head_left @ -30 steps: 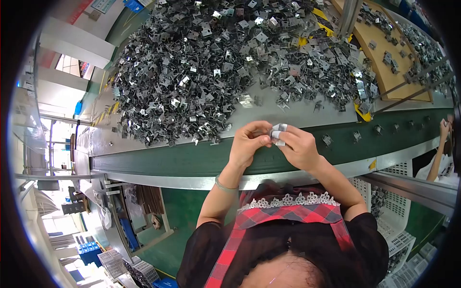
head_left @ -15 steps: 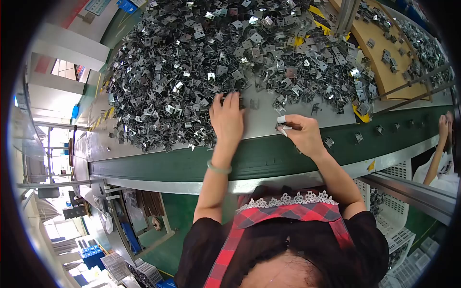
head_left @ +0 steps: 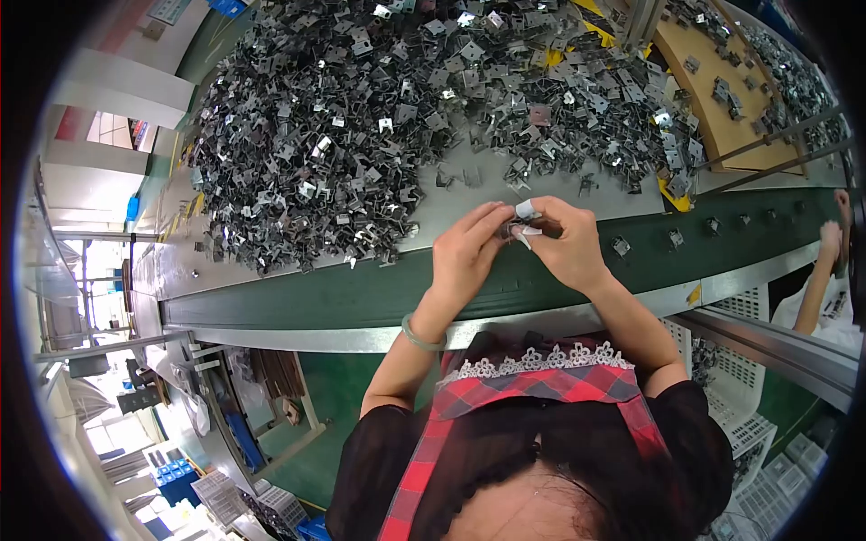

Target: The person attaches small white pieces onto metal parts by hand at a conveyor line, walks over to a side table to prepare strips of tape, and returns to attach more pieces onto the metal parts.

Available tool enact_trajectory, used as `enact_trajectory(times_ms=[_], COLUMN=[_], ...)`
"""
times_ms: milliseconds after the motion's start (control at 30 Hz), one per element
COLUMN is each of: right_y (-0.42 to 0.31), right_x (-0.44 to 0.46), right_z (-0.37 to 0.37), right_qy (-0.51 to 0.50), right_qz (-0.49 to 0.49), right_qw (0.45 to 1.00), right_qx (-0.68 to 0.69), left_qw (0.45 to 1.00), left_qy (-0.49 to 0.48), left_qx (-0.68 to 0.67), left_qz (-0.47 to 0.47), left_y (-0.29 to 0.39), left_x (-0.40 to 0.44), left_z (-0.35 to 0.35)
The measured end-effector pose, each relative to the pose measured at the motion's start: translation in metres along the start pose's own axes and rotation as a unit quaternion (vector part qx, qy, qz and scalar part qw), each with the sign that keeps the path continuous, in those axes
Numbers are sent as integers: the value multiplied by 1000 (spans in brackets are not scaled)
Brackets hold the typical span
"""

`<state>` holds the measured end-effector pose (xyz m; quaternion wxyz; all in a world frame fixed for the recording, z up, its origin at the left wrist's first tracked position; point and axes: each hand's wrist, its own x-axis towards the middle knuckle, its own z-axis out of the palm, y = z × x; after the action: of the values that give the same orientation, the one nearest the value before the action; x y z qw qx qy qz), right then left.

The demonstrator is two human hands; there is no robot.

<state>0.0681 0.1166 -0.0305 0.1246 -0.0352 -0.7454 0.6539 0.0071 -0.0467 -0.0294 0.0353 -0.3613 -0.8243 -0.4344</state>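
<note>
My left hand (head_left: 465,257) and my right hand (head_left: 570,245) meet above the green conveyor belt (head_left: 379,293). Between their fingertips is a small metal part (head_left: 516,229), mostly hidden by the fingers. Both hands have their fingers pinched together on it. White wraps cover fingertips of my right hand, and a pale bangle (head_left: 422,334) circles my left wrist. Beyond the hands, a large heap of metal clips (head_left: 307,153) covers the metal table (head_left: 465,185), with a smaller heap (head_left: 586,117) to its right.
Several single clips (head_left: 676,239) sit spaced along the belt at the right. A wooden board (head_left: 722,99) with clips lies at the back right. A metal rail (head_left: 776,347) and white crates (head_left: 735,388) are at the lower right. A co-worker's arm (head_left: 819,288) reaches in at the far right.
My left hand went from my right hand to the heap, then came back and met it again. My right hand still pinches near the same spot. The co-worker's hands have moved slightly.
</note>
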Motion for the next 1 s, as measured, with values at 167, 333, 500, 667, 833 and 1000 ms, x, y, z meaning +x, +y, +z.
enact_trajectory(times_ms=[167, 333, 500, 667, 833, 1000], right_y=[2, 11, 1, 11, 2, -11], right_x=[-9, -10, -17, -11, -12, -10], right_z=[0, -1, 16, 9, 6, -6], right_qy=[-6, -10, 40, 20, 49, 32], right_qz=[-25, 13, 18, 34, 5, 29], right_qw=[998, 1000, 999, 999, 998, 971], right_qx=[-61, 0, -11, 0, -27, -237], left_qw=[1000, 998, 996, 999, 994, 999], left_qy=[-1, -12, 24, 37, 52, 18], left_qx=[26, -55, -86, -13, -87, -22], left_qz=[10, -1, -9, 25, -50, 25], left_y=[-9, -3, 2, 2, 5, 0], left_x=[-8, -15, -20, -21, -16, -12], left_z=[9, 9, 16, 16, 24, 26])
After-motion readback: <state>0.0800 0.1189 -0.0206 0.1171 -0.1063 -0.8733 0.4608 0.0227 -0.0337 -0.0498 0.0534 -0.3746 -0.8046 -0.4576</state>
